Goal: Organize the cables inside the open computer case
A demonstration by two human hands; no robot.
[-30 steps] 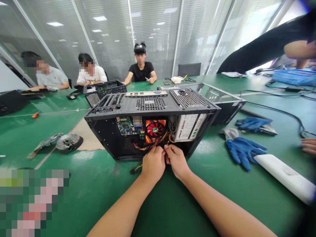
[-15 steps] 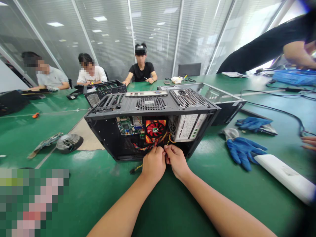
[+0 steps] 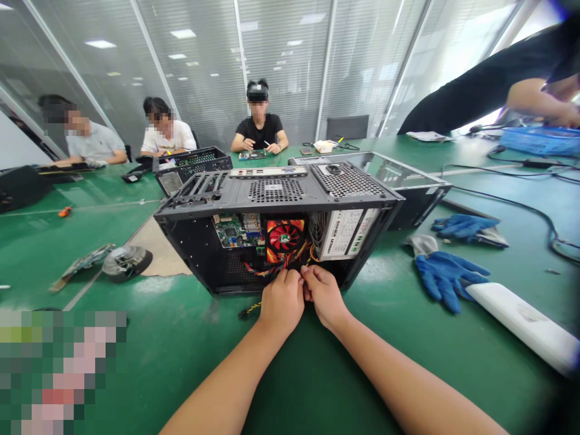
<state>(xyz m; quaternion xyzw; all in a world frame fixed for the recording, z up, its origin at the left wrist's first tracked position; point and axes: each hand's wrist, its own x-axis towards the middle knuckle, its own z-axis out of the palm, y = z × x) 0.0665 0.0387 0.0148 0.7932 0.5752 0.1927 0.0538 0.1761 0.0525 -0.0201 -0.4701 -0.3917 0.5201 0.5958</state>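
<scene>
An open computer case [image 3: 276, 209] lies on its side with its open face toward me. Inside are a green motherboard [image 3: 233, 232], a red cooling fan [image 3: 285, 237], a white-labelled power supply [image 3: 348, 234] and a bundle of coloured cables [image 3: 267, 270]. At the case's lower edge my left hand [image 3: 284, 300] is closed around a yellow-and-black power cable [image 3: 254, 307], whose black connector [image 3: 243, 314] sticks out on the left. My right hand [image 3: 325, 295] meets it, fingers pinched on the same cable bundle. The exact grip between the fingertips is hidden.
Blue work gloves [image 3: 446, 278] and a white power strip [image 3: 525, 323] lie at right. A metal heatsink-like part [image 3: 127, 261] sits left, on the edge of a brown sheet [image 3: 163, 244]. Another case [image 3: 408, 187] stands behind. Several people work around the green table [image 3: 181, 356].
My hands and the case have barely moved. Across the table, the person in black now has a circuit board in front of them. A hand at the right edge has gone from view.
</scene>
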